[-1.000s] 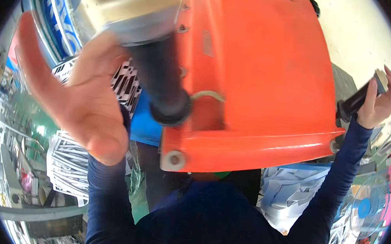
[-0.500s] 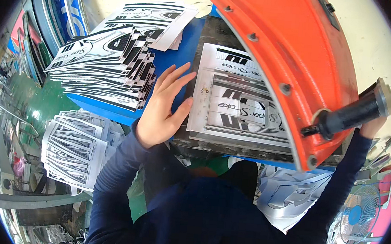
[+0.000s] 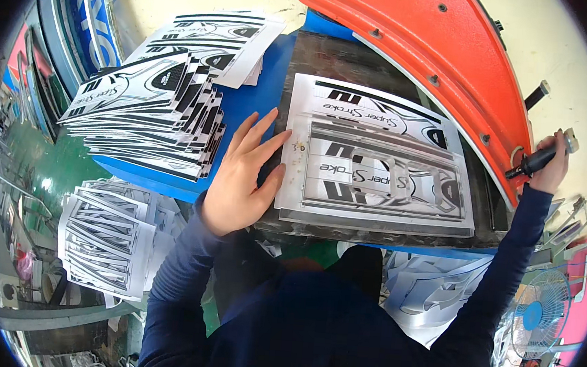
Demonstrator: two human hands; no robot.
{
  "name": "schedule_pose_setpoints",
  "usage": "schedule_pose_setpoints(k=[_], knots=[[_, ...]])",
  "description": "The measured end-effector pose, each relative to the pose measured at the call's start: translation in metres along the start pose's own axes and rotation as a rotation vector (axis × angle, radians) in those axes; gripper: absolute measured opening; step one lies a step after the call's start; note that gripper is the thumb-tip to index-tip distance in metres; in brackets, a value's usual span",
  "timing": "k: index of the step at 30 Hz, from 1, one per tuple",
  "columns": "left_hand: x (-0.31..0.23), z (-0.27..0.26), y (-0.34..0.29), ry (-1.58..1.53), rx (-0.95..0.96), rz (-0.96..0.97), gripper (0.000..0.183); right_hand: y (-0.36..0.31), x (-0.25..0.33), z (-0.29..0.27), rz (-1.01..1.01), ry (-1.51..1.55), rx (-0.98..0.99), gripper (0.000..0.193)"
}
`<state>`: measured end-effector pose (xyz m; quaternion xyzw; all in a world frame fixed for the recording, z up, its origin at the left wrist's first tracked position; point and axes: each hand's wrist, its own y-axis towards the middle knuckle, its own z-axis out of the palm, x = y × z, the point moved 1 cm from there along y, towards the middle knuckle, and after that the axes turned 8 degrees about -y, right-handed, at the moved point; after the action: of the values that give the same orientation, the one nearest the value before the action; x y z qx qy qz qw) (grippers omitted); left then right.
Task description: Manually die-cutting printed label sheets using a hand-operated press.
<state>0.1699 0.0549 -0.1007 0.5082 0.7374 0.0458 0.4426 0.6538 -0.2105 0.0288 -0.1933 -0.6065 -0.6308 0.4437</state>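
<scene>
My right hand [image 3: 551, 164] is wrapped round the black handle [image 3: 538, 161] of a large orange swing arm [image 3: 414, 55], which looks like part of a press. The arm slants across the far right side of a dark work surface [image 3: 324, 53]. On that surface lies a white sheet [image 3: 410, 99] printed with black lettering and shapes. A clear cutting die [image 3: 296, 184] with thin raised blades rests on top of it. My left hand [image 3: 242, 176] is open, fingers spread, beside the die's left edge. Whether its fingertips touch the die, I cannot tell.
To the left, a fanned stack of printed sheets [image 3: 147, 120] sits on a blue table [image 3: 259, 98]. Cut-out sheet scraps [image 3: 106, 241] lie lower left, and more white offcuts [image 3: 430, 284] lie below the table at right. A blue fan [image 3: 535, 315] stands at lower right.
The orange arm has swung away to the far right, uncovering most of the die and sheet. My right hand stays on its handle. My left hand has barely shifted.
</scene>
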Motion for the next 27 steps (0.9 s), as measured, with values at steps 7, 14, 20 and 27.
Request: schedule_pose_setpoints(k=[7,14,20,27], knots=[[0.001,0.001,0.001,-0.059,-0.027,-0.005,0.049,0.073,-0.047,-0.025,-0.008,-0.151,-0.097,0.020],[0.002,0.002,0.002,-0.072,-0.048,-0.063,0.050,0.125,-0.092,-0.045,-0.125,-0.305,-0.170,0.024],[0.011,0.007,-0.002,-0.057,-0.129,-0.009,0.044,0.165,-0.144,-0.086,-0.185,-0.586,-0.089,0.035],[0.019,0.014,-0.004,-0.040,-0.195,0.043,0.040,0.174,-0.139,-0.105,-0.193,-1.440,0.007,0.065]])
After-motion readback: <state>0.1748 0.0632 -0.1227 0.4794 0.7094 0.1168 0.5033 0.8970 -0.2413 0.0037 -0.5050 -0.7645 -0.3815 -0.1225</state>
